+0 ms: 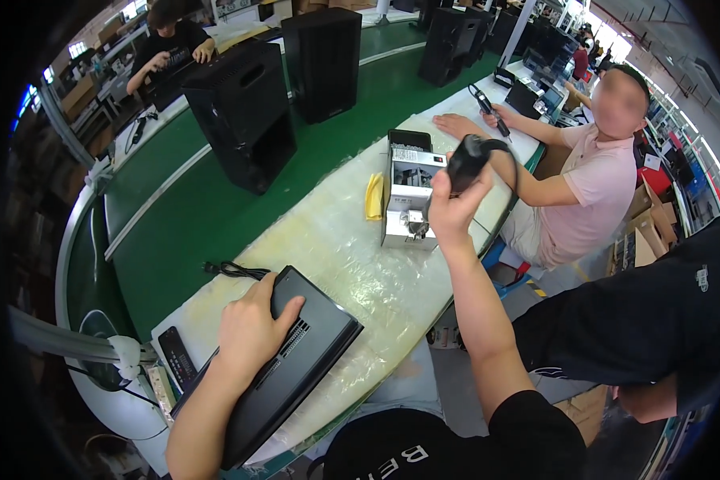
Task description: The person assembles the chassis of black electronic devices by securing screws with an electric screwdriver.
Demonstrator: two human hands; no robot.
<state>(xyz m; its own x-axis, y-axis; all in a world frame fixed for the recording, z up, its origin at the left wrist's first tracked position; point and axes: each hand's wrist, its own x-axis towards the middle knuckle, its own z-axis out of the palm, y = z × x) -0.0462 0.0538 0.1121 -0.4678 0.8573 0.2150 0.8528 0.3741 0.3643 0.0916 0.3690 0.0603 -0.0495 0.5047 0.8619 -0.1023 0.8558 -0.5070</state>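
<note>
A flat black case (308, 336) with a row of vent slots lies tilted across the near left of the padded table. My left hand (252, 328) is on its upper side, fingers curled over the far left edge and thumb laid across the top. Raised over the table's right side, my right hand (458, 204) is closed around a black corded electric screwdriver (468, 164); its tip cannot be made out. Just left of and below that hand stands a parts tray (408, 196) with compartments of small hardware. A black cable (240, 270) lies beyond the case.
A yellow cloth (374, 198) lies beside the tray. Plastic film covers the table (360, 280). Black speaker cabinets (240, 112) stand on the green conveyor (168, 232) beyond. A co-worker in pink (600, 168) sits at the right, holding a corded tool; another person in black stands nearer right.
</note>
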